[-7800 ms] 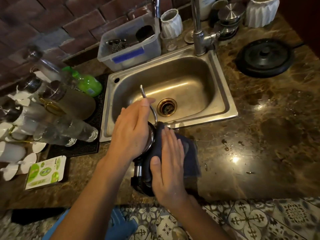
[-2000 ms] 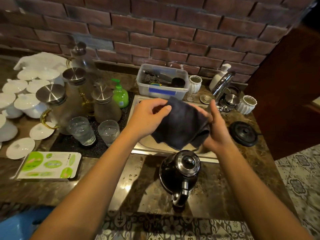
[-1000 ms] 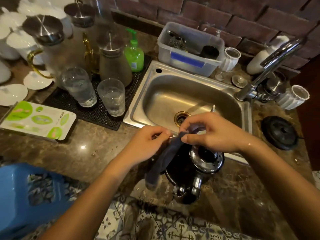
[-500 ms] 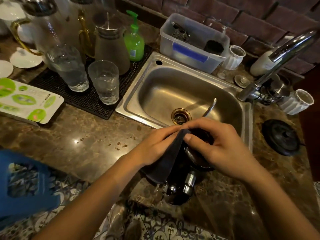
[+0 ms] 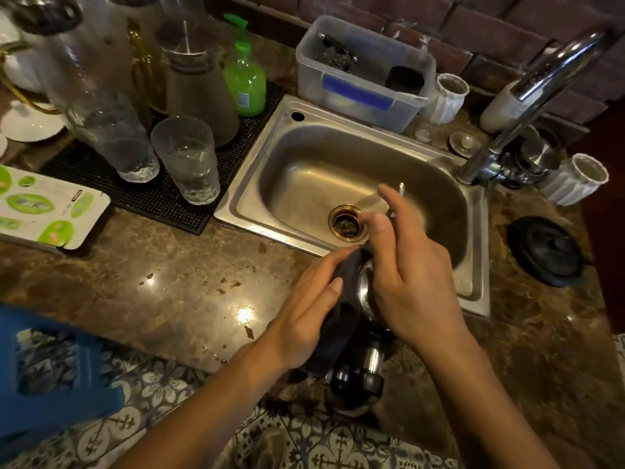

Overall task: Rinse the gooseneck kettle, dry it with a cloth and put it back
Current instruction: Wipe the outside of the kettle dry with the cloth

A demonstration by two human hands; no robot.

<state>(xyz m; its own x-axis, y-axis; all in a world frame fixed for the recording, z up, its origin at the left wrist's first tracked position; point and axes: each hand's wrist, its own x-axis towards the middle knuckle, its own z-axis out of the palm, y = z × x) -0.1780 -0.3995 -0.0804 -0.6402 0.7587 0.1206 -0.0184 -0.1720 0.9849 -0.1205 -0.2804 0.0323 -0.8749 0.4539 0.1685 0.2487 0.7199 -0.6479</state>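
The black gooseneck kettle [image 5: 358, 380] stands on the marble counter in front of the sink, mostly hidden under both hands. Its steel rim [image 5: 363, 292] shows between them and its thin spout tip [image 5: 401, 188] pokes up over the basin. My left hand [image 5: 304, 309] presses a dark cloth [image 5: 338, 319] against the kettle's left side. My right hand [image 5: 402, 279] lies over the kettle's top, fingers spread toward the spout. The kettle's round black base [image 5: 546, 250] sits on the counter right of the sink.
The steel sink [image 5: 304, 157] has a curved tap [image 5: 527, 96] at its right. Two glasses [image 5: 184, 157], carafes and a green soap bottle [image 5: 245, 76] stand on a black mat to the left. A plastic tub [image 5: 362, 86] sits behind the sink. A blue stool [image 5: 44, 374] stands low left.
The cloth, held up spread in both hands two seconds ago, has come down onto the kettle. My left hand has slid down the side with it; my right hand has opened over the top.
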